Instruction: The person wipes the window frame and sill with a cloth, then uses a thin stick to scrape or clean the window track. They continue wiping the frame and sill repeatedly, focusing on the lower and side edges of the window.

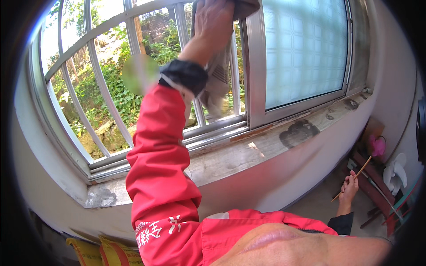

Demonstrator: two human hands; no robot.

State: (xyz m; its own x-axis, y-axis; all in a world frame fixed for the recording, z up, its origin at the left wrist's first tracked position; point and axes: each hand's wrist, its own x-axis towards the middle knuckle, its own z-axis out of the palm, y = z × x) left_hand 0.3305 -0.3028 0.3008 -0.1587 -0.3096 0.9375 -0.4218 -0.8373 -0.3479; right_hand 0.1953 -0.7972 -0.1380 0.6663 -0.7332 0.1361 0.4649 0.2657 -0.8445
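Note:
My left hand point(214, 28) is raised at the top of the view, holding a grey-brown cloth point(218, 83) near the upper part of the window's metal frame point(255, 66). The cloth hangs down beside the silver bars, its lower end blurred; the fingertips are partly hidden. Low at the right, my right hand point(349, 189) is closed around a thin wooden stick point(363, 168), held aslant away from the wall. Both arms wear a red jacket with dark cuffs.
Frosted sliding pane point(304, 53) at the right; stained sill point(229, 159) below the window. Metal bars point(105, 89) stand before green plants. At the far right are a dark red wooden stand point(374, 184), a pink object point(377, 145) and a white one point(395, 173). Yellow sacks point(121, 254) lie lower left.

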